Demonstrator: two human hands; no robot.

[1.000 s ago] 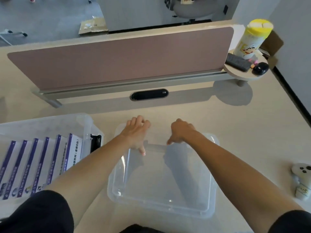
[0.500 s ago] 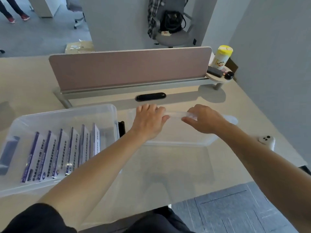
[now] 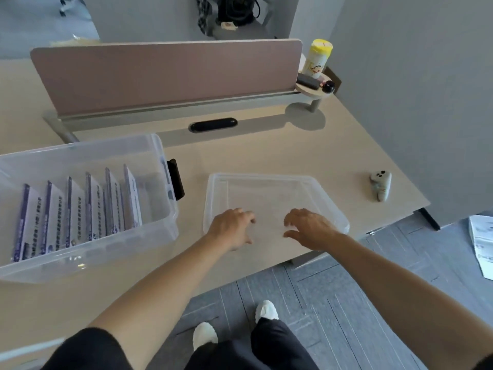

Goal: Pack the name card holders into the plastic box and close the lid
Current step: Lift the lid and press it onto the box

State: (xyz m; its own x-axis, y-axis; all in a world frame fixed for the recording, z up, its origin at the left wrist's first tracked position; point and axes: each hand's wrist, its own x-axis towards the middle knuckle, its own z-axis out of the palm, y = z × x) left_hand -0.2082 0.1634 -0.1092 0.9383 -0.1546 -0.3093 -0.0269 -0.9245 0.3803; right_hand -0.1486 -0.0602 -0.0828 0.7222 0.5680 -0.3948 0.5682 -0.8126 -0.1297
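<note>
A clear plastic box (image 3: 88,244) stands open on the desk at the left, with a black latch (image 3: 176,180) on its right end. Inside it several name card holders (image 3: 77,212) with purple-striped inserts stand in a row. To its right the clear lid (image 3: 269,193) lies flat on the desk. My left hand (image 3: 232,228) hovers over the lid's near left part with fingers spread. My right hand (image 3: 310,228) is over the near right part, fingers apart, holding nothing.
A pink divider panel (image 3: 165,76) runs along the desk's back. A small round shelf (image 3: 314,92) at its right end carries a yellow-capped canister (image 3: 318,58). A white controller (image 3: 381,184) lies near the desk's right edge. Papers (image 3: 484,244) lie on the floor.
Both hands gripped the lid's far edge and held it raised; the lid now lies flat on the desk and my hands have let go, drawn back over its near part.
</note>
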